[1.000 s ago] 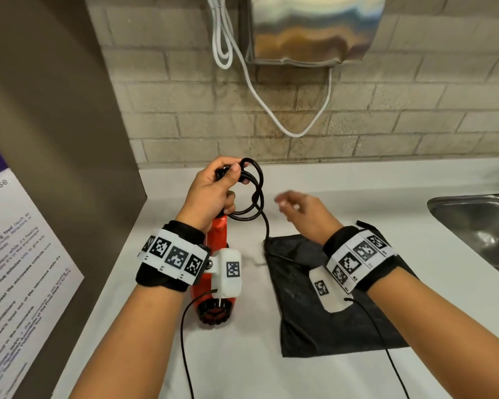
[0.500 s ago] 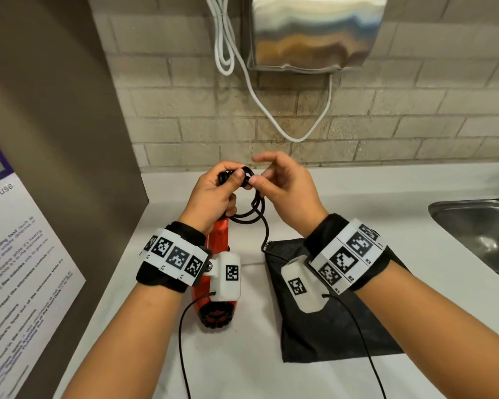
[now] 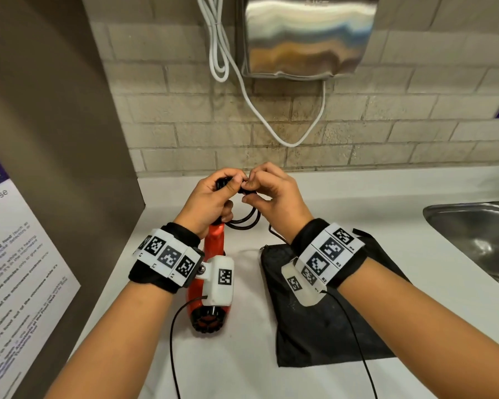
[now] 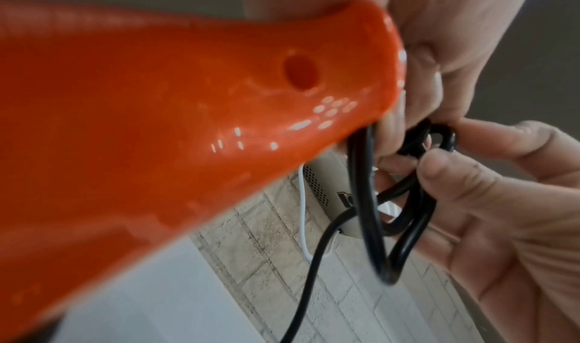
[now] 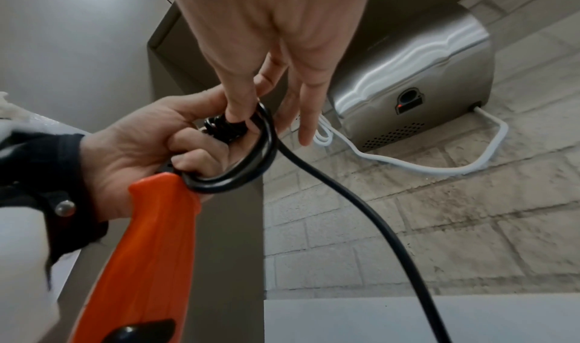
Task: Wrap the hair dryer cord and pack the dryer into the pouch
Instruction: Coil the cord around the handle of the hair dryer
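The dryer (image 3: 211, 254) looks light and rigid, its glossy orange shell likely slick, so the handle end is the place to grip. The cord (image 5: 251, 160) is black, springy and will uncoil if released. The left hand (image 3: 205, 203) wraps the handle end, held above the counter (image 3: 386, 226), and clamps the loops; the right hand (image 3: 271, 194) pinches a strand beside them, probably tucking it. The limp black pouch (image 3: 314, 321) lies flat beside the dryer
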